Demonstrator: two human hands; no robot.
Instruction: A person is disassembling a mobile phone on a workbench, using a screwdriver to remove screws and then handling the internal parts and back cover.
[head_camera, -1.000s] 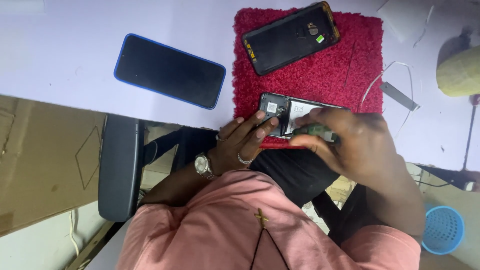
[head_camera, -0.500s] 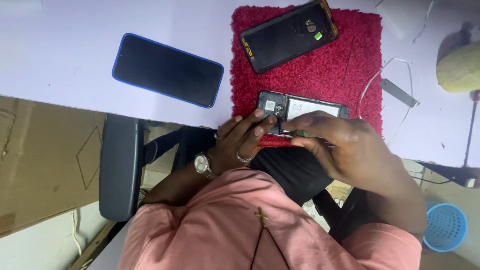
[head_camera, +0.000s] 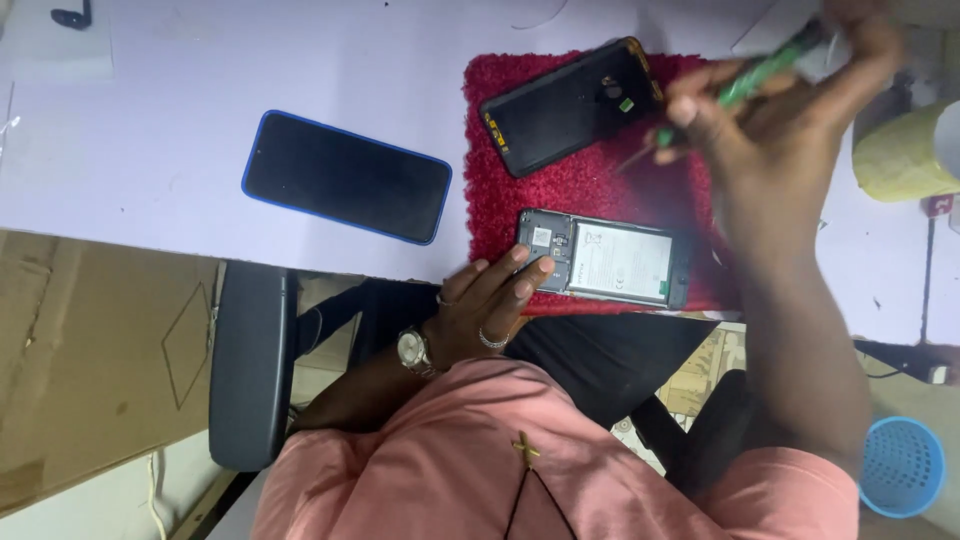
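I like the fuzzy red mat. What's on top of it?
On the red mat lie a black back cover and an opened phone showing its battery. The left hand steadies that phone. The raised right hand hides the mat's far corner.

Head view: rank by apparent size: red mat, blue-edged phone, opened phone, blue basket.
1. red mat
2. blue-edged phone
3. opened phone, looks slightly smaller than the blue-edged one
4. blue basket, cut off by the frame edge

Head camera, close, straight down over desk (head_camera: 150, 150)

A pale lilac table (head_camera: 200, 230) with flat brown cardboard (head_camera: 90, 370) beside a dark chair (head_camera: 250, 370)
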